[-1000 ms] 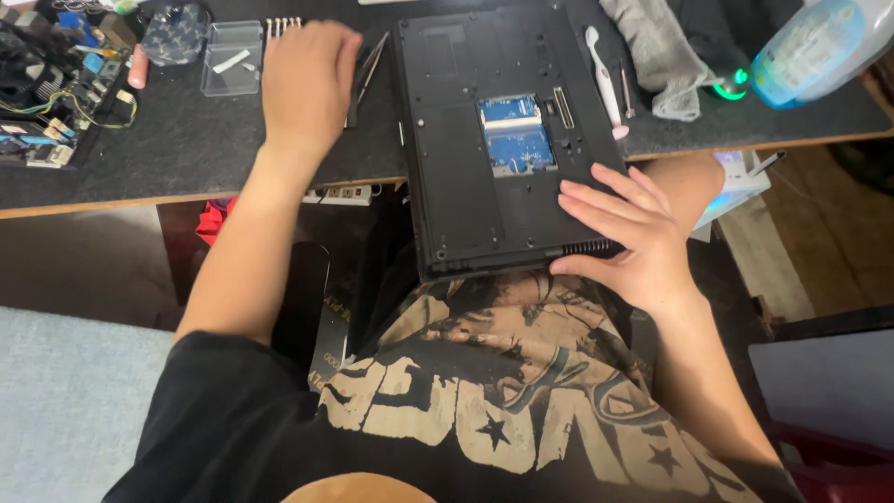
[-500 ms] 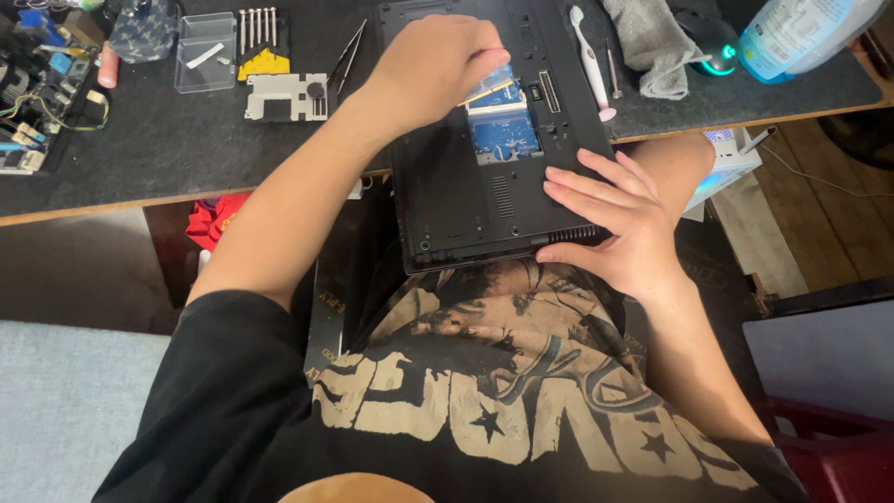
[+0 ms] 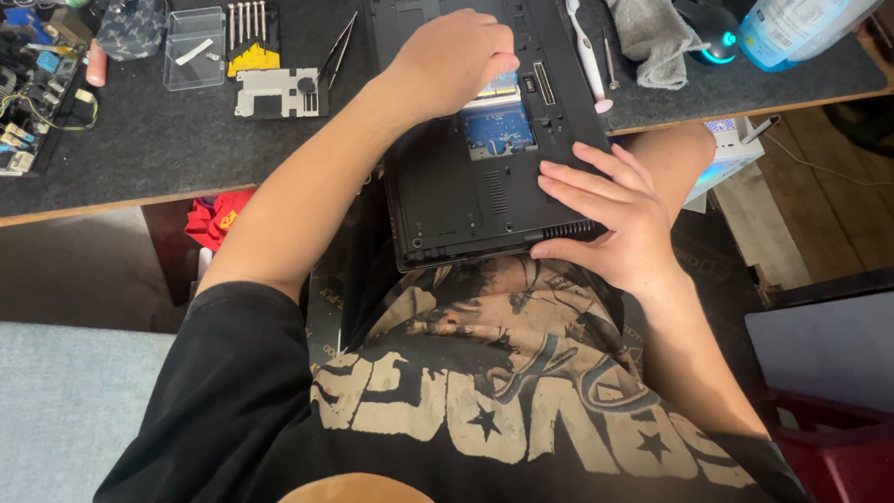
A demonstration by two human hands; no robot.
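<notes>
Head view, looking down at the bench. The black laptop [image 3: 484, 140] lies upside down on the dark mat [image 3: 158, 149], its near edge overhanging the desk toward your lap. The memory bay is already uncovered: the grey cover plate [image 3: 277, 93] rests on the mat well to your left, and the blue memory modules [image 3: 498, 126] sit exposed in the bay. Your left hand [image 3: 456, 61] is curled over the upper module with its fingers pressed together at the module's edge; whether they pinch the board or a clip you cannot tell, since the knuckles hide the tips. Your right hand [image 3: 605, 210] lies spread and flat on the near right corner of the case, steadying it. Judged from this, the opening step is done, work on the modules is in hand, and refitting the plate remains.

Around the work: tweezers [image 3: 337, 47] and a row of screwdriver bits [image 3: 247, 20] beside the plate, a clear plastic box [image 3: 194, 47], a white spudger [image 3: 585, 51] along the laptop's right side, a grey cloth [image 3: 656, 37], and a plastic bottle [image 3: 792, 28]. Your left forearm crosses the case and screens part of the bay.
</notes>
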